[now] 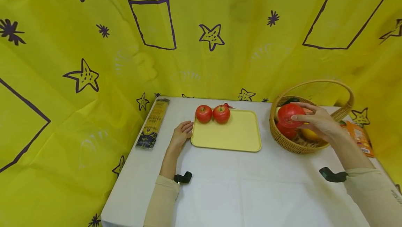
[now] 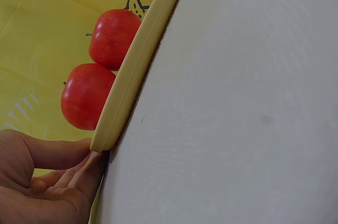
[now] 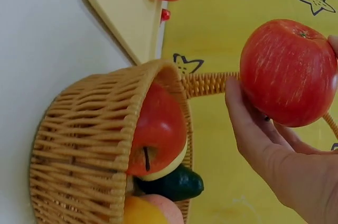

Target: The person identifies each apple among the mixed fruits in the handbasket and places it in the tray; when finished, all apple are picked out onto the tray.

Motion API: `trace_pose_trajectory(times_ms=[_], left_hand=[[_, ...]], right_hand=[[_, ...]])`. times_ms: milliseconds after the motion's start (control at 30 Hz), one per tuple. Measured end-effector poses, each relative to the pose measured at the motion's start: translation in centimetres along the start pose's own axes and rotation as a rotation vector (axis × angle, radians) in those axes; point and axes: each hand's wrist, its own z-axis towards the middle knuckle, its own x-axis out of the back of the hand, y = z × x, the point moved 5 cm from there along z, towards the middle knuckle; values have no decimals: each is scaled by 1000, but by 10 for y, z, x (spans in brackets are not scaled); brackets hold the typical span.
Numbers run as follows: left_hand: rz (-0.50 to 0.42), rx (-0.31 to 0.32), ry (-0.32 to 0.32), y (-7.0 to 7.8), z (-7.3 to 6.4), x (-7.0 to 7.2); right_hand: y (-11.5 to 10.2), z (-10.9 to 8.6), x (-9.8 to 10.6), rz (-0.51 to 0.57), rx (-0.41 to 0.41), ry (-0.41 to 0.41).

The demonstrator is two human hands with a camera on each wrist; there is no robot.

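My right hand (image 1: 321, 122) grips a red apple (image 1: 290, 115) with thumb and fingers, above the wicker basket (image 1: 282, 142). In the right wrist view this apple (image 3: 288, 73) is apart from the basket's contents. Inside the basket lie another red apple (image 3: 161, 134), a dark green item (image 3: 174, 183) and a yellow fruit (image 3: 142, 211). Two red apples (image 1: 203, 114) (image 1: 221, 114) sit side by side at the back left of the yellow tray (image 1: 226, 136). My left hand (image 1: 180, 134) rests by the tray's left edge, thumb and fingertips right at its rim.
A long clear-and-yellow packet (image 1: 153, 124) lies along the table's left side. Right of the basket is an orange packet (image 1: 358, 136). The basket's tall handle (image 1: 320, 81) arches over it. A small red item (image 3: 165, 15) lies behind the tray. Yellow patterned cloth (image 1: 188, 63) hangs behind the white table (image 1: 220, 185).
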Motion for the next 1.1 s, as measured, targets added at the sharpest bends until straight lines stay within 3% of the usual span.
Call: trace_pose_trajectory(times_ms=[300, 700, 1100], left_hand=[[-3, 9, -5, -2, 4, 1], [-13, -3, -8, -3, 5, 1], [-7, 8, -4, -1, 3, 1]], right_hand=[[-2, 6, -16, -21, 28, -49], [-3, 11, -33, -157, 5, 33], [-2, 16, -58, -450, 33, -11]])
